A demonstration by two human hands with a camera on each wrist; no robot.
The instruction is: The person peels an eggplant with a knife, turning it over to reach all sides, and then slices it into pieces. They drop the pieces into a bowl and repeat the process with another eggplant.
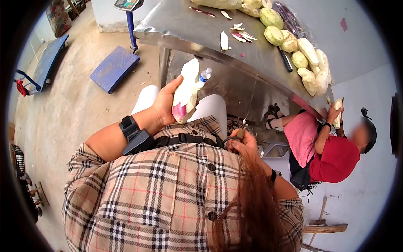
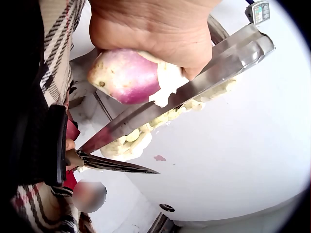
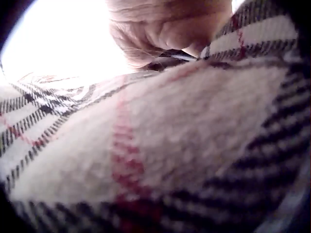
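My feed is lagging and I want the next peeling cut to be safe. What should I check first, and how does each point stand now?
1. Left hand grips the long, partly peeled white root with purple-pink skin: ok.
2. Right hand holds the thin steel-bladed knife: ok.
3. Blade apart from the root: ok, it lies below it in the left wrist view.
4. Root fully peeled: not ok, skin covers its near end.
5. Which way the edge faces: cannot tell.
6. Right wrist view usable: not ok, the checked shirt fills it.

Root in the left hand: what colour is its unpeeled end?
Purple-pink; the root shows best in the left wrist view.
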